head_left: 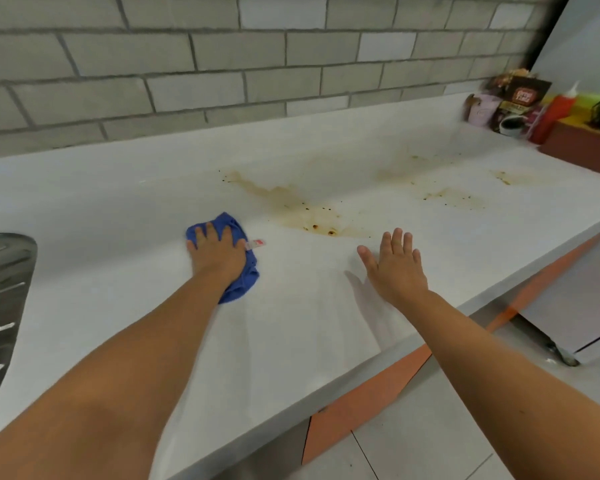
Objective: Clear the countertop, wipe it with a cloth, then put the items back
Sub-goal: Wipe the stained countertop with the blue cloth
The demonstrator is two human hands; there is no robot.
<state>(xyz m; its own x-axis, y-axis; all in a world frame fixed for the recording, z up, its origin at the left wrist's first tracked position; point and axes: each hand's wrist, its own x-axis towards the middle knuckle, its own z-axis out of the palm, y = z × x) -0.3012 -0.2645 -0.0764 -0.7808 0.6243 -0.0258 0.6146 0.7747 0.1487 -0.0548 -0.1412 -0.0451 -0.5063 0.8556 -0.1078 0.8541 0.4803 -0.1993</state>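
Observation:
A blue cloth [242, 284] with a small red and white tag lies bunched on the white countertop [118, 209]. My left hand [217, 252] presses down flat on top of it. Brown stains [309, 216] spread across the counter just right of the cloth, with fainter ones [444, 194] farther right. My right hand [397, 268] hovers open just above the counter near its front edge, fingers spread, holding nothing.
Coffee packets [515, 105], a red sauce bottle [553, 114] and a brown box [582, 150] stand at the counter's far right end. A steel sink drainboard [4, 292] lies at the left edge. A grey brick wall backs the counter. Tiled floor lies below right.

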